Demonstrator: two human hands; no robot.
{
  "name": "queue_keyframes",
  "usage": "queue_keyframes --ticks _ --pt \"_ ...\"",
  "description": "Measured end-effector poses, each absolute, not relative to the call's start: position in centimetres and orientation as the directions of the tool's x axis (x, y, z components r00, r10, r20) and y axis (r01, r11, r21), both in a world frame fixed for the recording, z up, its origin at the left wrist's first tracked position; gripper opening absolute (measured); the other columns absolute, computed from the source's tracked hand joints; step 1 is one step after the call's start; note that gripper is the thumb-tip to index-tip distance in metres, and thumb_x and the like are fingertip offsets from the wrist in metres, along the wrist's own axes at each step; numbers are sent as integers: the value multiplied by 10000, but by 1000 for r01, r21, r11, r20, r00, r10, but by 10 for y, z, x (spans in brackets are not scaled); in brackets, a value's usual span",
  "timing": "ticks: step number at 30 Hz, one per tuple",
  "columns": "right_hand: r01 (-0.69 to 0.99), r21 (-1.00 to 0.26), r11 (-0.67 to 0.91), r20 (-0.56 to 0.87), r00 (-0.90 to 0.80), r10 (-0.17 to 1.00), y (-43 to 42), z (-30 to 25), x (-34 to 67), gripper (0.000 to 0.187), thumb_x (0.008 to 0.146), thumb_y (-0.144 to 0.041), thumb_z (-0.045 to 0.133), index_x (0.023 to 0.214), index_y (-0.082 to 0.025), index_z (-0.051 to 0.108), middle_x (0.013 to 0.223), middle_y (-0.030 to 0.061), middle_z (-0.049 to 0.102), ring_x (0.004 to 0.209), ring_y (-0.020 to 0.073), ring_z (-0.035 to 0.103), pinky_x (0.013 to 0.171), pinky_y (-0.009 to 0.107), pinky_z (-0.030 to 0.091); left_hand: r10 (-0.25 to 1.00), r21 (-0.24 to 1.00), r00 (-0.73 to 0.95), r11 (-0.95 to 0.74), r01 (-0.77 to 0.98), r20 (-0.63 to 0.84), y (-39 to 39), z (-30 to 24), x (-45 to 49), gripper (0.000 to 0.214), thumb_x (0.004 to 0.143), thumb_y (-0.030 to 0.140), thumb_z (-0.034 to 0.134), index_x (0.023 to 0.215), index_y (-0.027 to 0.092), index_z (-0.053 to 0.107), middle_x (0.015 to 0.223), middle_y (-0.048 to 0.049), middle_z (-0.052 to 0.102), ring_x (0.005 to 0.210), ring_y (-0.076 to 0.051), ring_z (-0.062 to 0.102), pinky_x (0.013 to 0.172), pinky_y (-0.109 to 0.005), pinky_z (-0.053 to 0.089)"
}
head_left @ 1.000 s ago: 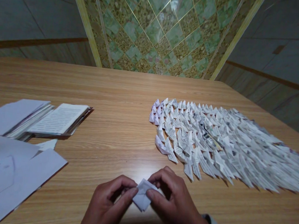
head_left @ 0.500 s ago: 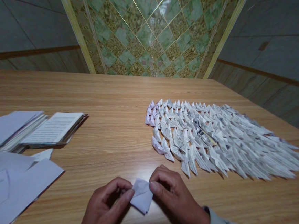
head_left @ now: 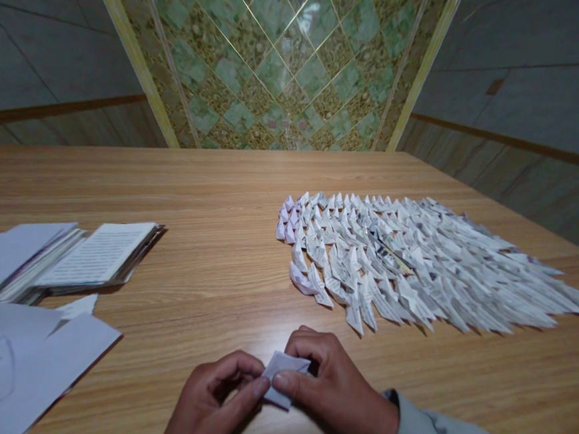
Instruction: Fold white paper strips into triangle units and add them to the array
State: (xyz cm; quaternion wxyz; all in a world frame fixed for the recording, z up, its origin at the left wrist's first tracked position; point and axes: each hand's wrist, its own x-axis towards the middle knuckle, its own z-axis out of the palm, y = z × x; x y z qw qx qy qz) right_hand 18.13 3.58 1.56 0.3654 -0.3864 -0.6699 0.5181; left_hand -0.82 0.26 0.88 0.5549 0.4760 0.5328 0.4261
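Note:
A small piece of folded white paper (head_left: pixel 284 362) is pinched between my two hands, just above the front part of the table. My left hand (head_left: pixel 222 395) grips its left edge between thumb and fingers. From the other side, my right hand (head_left: pixel 333 388) holds it with the thumb pressed across its front face and the fingers behind. The right thumb covers part of the paper. Many folded paper boats (head_left: pixel 391 258), mostly printed white with a few pale purple ones at the left end, stand in close rows beyond my right hand.
On the left lie a stack of printed pages (head_left: pixel 103 252) and a second paper stack (head_left: pixel 13 255). Loose white sheets (head_left: pixel 68 360), one with pen lines, are nearer me. The wooden table (head_left: pixel 208 237) reaches back toward a tiled wall (head_left: pixel 280 76).
My right thumb has moved left across the folded paper's face, and the paper has turned and now shows a bent upper right corner. The camera view has shifted slightly.

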Motion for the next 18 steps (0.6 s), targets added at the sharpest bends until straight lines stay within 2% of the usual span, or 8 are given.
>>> queue_keyframes --ticks 3,8,11,14,18 --pt "94 -988 121 69 -431 900 37 15 183 514 880 -619 653 668 -150 648 664 -4 548 684 150 514 637 278 363 977 978 49 209 9 -209 4 11 -9 319 754 449 810 647 157 735 564 -16 648 564 -139 569 554 -216 434" --pt "2 -999 -52 -49 -381 923 41 13 185 429 829 -539 747 717 -125 741 650 16 635 618 137 536 599 268 387 976 976 -17 216 -6 -216 5 15 -7 297 735 405 823 617 155 715 525 -4 625 521 -127 554 532 -211 424" --pt "-72 -995 -69 -38 -371 928 43 13 187 337 837 -467 756 803 -132 782 748 46 706 682 153 597 668 282 438 978 978 -33 207 2 -207 4 13 -7 296 742 403 816 620 158 703 527 -3 625 523 -131 558 529 -212 418" --pt "-127 -990 -55 -5 -359 933 43 15 186 276 840 -412 764 925 -150 786 731 18 676 666 137 576 647 267 427 980 979 6 200 29 -200 4 8 -9 311 786 432 780 653 165 691 564 -12 643 546 -139 566 539 -216 419" --pt "-93 -996 12 44 -354 934 39 17 186 299 863 -360 747 1090 -166 745 677 -31 579 621 112 497 599 247 375 979 988 144 131 82 -142 8 -4 -14 301 849 482 712 806 184 697 699 -31 684 655 -169 603 608 -233 454"
